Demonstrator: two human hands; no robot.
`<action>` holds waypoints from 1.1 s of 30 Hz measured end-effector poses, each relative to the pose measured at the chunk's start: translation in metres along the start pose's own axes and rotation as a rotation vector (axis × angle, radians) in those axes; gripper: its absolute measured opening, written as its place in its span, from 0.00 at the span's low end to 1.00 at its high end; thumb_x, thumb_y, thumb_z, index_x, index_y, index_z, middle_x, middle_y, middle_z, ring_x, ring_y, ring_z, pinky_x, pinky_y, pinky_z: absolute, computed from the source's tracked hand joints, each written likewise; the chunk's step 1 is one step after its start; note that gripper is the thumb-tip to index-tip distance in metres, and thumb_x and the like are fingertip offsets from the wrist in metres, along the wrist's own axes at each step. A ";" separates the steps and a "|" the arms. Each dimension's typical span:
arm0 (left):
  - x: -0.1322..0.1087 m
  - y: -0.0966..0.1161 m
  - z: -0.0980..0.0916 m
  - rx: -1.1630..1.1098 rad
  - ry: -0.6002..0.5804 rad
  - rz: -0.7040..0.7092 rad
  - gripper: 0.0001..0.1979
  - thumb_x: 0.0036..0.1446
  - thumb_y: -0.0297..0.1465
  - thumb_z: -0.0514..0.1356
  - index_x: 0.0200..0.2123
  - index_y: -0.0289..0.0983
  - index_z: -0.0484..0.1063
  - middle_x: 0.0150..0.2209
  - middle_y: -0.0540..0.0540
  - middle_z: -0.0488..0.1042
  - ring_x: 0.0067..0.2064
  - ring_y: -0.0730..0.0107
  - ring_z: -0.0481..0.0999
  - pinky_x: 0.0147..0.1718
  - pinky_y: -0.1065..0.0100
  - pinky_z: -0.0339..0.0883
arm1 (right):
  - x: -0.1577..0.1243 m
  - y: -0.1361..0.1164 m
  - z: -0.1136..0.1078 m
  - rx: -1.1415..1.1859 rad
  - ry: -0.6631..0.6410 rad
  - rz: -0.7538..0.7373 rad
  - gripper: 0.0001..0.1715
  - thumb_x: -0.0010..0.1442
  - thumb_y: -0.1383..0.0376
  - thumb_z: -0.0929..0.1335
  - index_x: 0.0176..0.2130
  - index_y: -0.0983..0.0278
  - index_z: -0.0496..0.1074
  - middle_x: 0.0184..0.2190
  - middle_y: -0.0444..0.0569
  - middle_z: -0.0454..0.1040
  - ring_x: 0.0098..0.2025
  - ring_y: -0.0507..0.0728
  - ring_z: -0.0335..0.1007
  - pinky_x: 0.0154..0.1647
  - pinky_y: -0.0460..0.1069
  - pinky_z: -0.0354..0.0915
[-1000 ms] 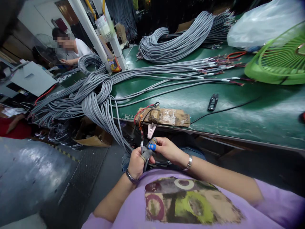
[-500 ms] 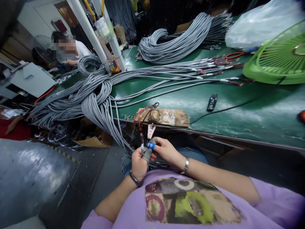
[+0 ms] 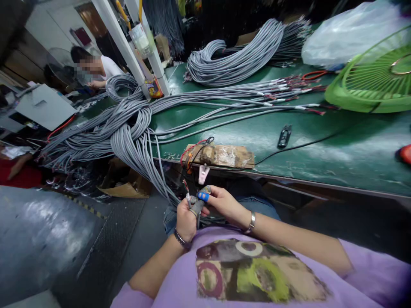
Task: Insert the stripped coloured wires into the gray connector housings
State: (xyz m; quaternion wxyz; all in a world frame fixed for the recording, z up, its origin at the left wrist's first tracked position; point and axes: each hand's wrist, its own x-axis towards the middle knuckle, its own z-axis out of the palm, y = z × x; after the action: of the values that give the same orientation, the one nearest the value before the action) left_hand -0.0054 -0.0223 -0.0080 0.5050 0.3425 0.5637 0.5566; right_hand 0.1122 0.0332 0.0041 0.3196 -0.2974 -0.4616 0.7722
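Note:
Below the bench edge, my left hand (image 3: 187, 218) is closed around a grey cable (image 3: 189, 201). The cable's stripped end, with thin coloured wires and a white band, points up past the thumb. My right hand (image 3: 221, 203) is beside it, finger and thumb pinched together, with grey and blue coverings on the fingertips. What the pinch holds, if anything, is too small to make out. Just beyond both hands, a pale pink clip (image 3: 203, 174) hangs at the bench edge under a wooden block (image 3: 224, 156) with red and black wires attached.
Grey cable bundles (image 3: 131, 124) drape over the green bench (image 3: 321, 149) and its left edge. A coiled bundle (image 3: 237, 55) lies at the back. At right are a green fan (image 3: 369, 81) and a small black tool (image 3: 284, 137). Another person (image 3: 105, 68) sits far left.
My left hand has drawn the cable end slightly left and down, away from the wired fixture at the block. My right hand has barely moved.

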 end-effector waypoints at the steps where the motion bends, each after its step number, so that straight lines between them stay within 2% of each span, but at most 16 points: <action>1: 0.000 0.000 0.000 -0.013 0.007 0.002 0.12 0.50 0.36 0.62 0.22 0.35 0.67 0.18 0.50 0.72 0.20 0.75 0.69 0.23 0.72 0.61 | 0.000 -0.001 -0.001 -0.013 -0.004 -0.007 0.20 0.51 0.50 0.69 0.29 0.63 0.62 0.14 0.39 0.66 0.19 0.50 0.63 0.23 0.46 0.55; 6: -0.001 0.004 0.000 -0.044 0.046 0.001 0.11 0.48 0.35 0.63 0.22 0.35 0.67 0.17 0.50 0.72 0.19 0.74 0.69 0.23 0.72 0.62 | -0.001 -0.001 -0.008 -0.104 0.059 -0.005 0.20 0.47 0.53 0.71 0.30 0.65 0.65 0.18 0.41 0.68 0.21 0.49 0.61 0.23 0.45 0.54; 13: -0.002 0.003 0.002 -0.086 0.084 -0.011 0.10 0.46 0.34 0.64 0.24 0.34 0.69 0.17 0.50 0.72 0.19 0.74 0.69 0.22 0.72 0.62 | -0.005 -0.003 -0.011 -0.137 0.114 0.025 0.19 0.45 0.53 0.72 0.26 0.65 0.66 0.18 0.39 0.63 0.20 0.46 0.52 0.21 0.44 0.50; 17: 0.000 0.000 0.000 -0.125 0.113 -0.012 0.09 0.46 0.34 0.64 0.24 0.34 0.70 0.16 0.50 0.71 0.19 0.75 0.68 0.20 0.74 0.59 | -0.010 -0.004 -0.011 -0.146 0.040 0.008 0.19 0.44 0.55 0.72 0.25 0.65 0.65 0.19 0.40 0.64 0.22 0.48 0.55 0.25 0.45 0.53; 19: 0.001 0.001 -0.001 -0.134 0.098 -0.006 0.08 0.46 0.33 0.64 0.24 0.34 0.70 0.16 0.51 0.71 0.18 0.76 0.67 0.20 0.74 0.58 | -0.012 -0.003 -0.013 -0.166 -0.014 -0.008 0.18 0.43 0.56 0.73 0.23 0.65 0.65 0.20 0.41 0.65 0.25 0.49 0.58 0.28 0.46 0.55; 21: 0.001 0.002 -0.002 -0.134 0.065 -0.006 0.08 0.47 0.32 0.63 0.23 0.34 0.69 0.15 0.51 0.70 0.18 0.77 0.66 0.20 0.75 0.58 | -0.012 -0.003 -0.017 -0.173 -0.008 0.024 0.18 0.44 0.55 0.72 0.23 0.65 0.65 0.19 0.40 0.64 0.24 0.48 0.57 0.27 0.45 0.55; 25: 0.001 0.005 -0.004 -0.128 0.005 -0.029 0.10 0.48 0.32 0.63 0.20 0.34 0.67 0.15 0.51 0.69 0.18 0.78 0.64 0.19 0.76 0.56 | -0.007 -0.007 -0.024 -0.058 0.075 0.134 0.17 0.48 0.54 0.70 0.27 0.65 0.66 0.21 0.40 0.65 0.23 0.47 0.57 0.25 0.44 0.55; 29: 0.000 0.006 -0.003 -0.135 -0.002 -0.054 0.10 0.47 0.31 0.63 0.19 0.34 0.66 0.15 0.51 0.69 0.17 0.78 0.64 0.18 0.76 0.56 | -0.004 -0.012 -0.024 0.044 0.034 0.175 0.17 0.46 0.57 0.72 0.32 0.66 0.69 0.25 0.43 0.68 0.24 0.47 0.59 0.26 0.44 0.56; 33: 0.000 0.010 -0.004 -0.144 -0.005 -0.048 0.11 0.46 0.32 0.63 0.19 0.34 0.66 0.14 0.50 0.69 0.17 0.79 0.64 0.18 0.76 0.55 | -0.001 -0.012 -0.023 0.151 0.014 0.152 0.15 0.44 0.61 0.73 0.31 0.66 0.71 0.26 0.44 0.71 0.25 0.47 0.61 0.28 0.45 0.59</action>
State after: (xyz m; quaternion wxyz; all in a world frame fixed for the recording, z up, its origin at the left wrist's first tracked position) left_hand -0.0107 -0.0220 0.0010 0.5428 0.2933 0.5291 0.5826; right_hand 0.1325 0.0493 0.0061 0.2848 -0.3123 -0.3760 0.8246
